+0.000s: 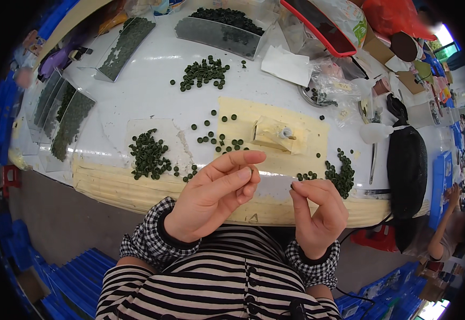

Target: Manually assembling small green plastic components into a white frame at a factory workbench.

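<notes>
The left hand (pixel 211 194) is raised above the near edge of the white table (pixel 152 90), its fingers (pixel 238 160) curled inward. A small dark green ring (pixel 253 170) sits at the tips of its thumb and middle fingers, pinched lightly there, while the forefinger stretches out straight above it. The right hand (pixel 318 210) is held just beside the left, its thumb and forefinger tips pressed narrowly together around something very small and dark; what that is cannot be told.

On the table beyond the hands lie loose heaps of the same green rings: one pile (pixel 148 154) to the left on a clear sheet, one (pixel 341 173) close past the right hand, and another (pixel 203 73) farther back. A tan taped patch (pixel 307 133) carries a small block with a white peg (pixel 285 133). Clear trays of rings (pixel 69 122) line the left edge.
</notes>
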Action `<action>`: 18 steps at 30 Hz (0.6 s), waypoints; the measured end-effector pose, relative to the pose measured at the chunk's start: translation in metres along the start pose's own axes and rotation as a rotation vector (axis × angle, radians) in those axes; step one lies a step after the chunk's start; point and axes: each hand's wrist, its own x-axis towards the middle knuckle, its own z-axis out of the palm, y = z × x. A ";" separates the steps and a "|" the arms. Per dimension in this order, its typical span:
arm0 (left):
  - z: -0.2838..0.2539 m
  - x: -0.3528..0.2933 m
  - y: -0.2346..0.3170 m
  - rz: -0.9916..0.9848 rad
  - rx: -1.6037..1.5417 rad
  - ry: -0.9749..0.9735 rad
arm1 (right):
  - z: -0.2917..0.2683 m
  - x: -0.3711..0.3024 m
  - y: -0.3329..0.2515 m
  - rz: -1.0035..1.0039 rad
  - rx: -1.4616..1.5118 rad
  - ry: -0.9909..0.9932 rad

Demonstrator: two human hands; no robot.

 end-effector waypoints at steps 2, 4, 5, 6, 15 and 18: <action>-0.006 0.001 0.002 -0.021 -0.045 -0.054 | 0.001 0.000 0.000 -0.001 0.030 0.010; -0.009 0.001 0.000 -0.011 -0.048 -0.084 | 0.002 0.000 -0.001 0.013 0.058 0.001; -0.010 0.001 -0.002 0.008 -0.028 -0.086 | 0.002 0.000 -0.002 0.020 0.073 -0.003; -0.010 0.001 -0.003 0.027 -0.008 -0.089 | 0.002 0.000 -0.002 0.026 0.091 -0.004; -0.007 0.001 -0.002 0.019 -0.041 -0.054 | 0.004 -0.001 -0.003 0.051 0.166 -0.039; -0.007 0.001 -0.001 -0.008 -0.017 -0.036 | 0.004 0.000 -0.003 0.046 0.176 -0.047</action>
